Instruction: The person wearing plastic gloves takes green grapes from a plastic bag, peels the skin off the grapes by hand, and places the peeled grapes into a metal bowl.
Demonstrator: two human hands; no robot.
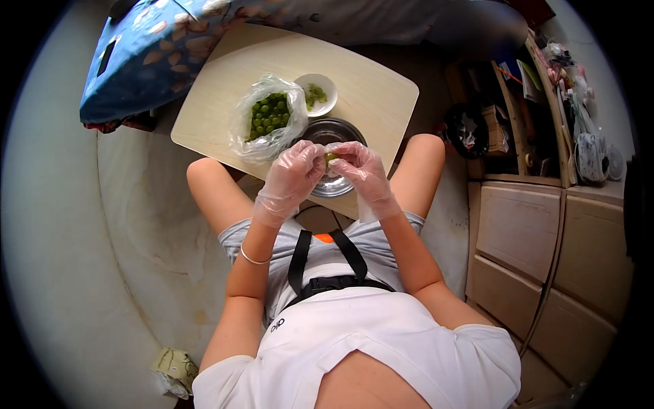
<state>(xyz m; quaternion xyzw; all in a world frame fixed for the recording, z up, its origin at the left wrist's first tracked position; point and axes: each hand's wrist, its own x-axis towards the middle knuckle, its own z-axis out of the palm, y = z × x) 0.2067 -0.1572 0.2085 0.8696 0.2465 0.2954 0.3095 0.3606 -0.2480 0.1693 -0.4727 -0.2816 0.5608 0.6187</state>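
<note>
Left hand: we've got the left hand in a clear, crinkly plastic glove, fingertips bunched together right by the grape; we honestly can't tell if they're gripping it or just next to it.
Right hand: the right hand, gloved the same way, has its thumb and fingers pinched on the grape.
Grape in hand: one small, round green grape, up at the fingertips between both hands, over the metal bowl.
Metal bowl: a shiny, round silver metal bowl near the table's front edge, partly hidden from us by the hands.
Bag: a clear, rumpled plastic bag, mouth open, with a heap of round green grapes inside, just left of the metal bowl.
White bowl: a small, round white bowl behind the metal one, pale green bits in it.
Table: we'd call it a cream-coloured, flat tabletop with rounded corners.
</note>
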